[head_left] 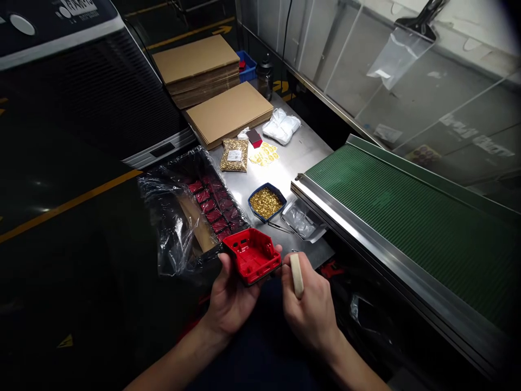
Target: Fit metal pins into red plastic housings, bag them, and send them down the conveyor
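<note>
My left hand grips a red plastic housing from below, its hollow side facing up. My right hand is closed round a tool with a pale cream handle, whose tip rests against the housing's right edge. Both hands hover near the front edge of a metal table. Just beyond them sits a small blue tray filled with tiny brass parts.
A plastic-lined box of red housings stands to the left. A bag of brass parts, yellow stickers, white bags and flat cardboard stacks lie farther back. A green conveyor belt runs along the right.
</note>
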### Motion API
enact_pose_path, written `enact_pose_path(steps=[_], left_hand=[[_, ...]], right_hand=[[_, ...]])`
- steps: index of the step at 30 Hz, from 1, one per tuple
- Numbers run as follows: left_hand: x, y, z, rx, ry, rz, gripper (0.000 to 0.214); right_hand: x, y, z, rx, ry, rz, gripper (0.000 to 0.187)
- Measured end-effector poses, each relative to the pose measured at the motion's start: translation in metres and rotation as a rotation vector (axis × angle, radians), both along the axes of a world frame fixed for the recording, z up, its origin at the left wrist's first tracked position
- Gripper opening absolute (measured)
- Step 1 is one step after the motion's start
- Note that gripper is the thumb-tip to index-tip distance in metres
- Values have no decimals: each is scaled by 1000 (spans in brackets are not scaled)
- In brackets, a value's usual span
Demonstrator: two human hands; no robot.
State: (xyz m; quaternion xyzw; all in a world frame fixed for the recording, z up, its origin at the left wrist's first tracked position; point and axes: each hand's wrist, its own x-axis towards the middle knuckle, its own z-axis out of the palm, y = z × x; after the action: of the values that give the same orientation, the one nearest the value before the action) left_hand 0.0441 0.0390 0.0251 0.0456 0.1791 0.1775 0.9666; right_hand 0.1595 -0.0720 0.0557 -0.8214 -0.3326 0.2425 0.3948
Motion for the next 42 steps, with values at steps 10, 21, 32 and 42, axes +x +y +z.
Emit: enact_pose_path(steps=[10, 21, 32, 42], left_hand=[[10, 4, -3, -118, 227, 51, 53], [1, 0, 4, 135, 297, 8, 44], [-9, 5, 4, 569, 361, -50, 61], [-7, 1, -11, 453, 174, -92, 71]], right_hand=[[24, 3, -19, 278, -249, 229, 28], [27, 7, -12, 250, 94, 168, 12], [31, 7, -21, 234, 1128, -214, 37], [16, 8, -32, 242, 1427, -356, 29]])
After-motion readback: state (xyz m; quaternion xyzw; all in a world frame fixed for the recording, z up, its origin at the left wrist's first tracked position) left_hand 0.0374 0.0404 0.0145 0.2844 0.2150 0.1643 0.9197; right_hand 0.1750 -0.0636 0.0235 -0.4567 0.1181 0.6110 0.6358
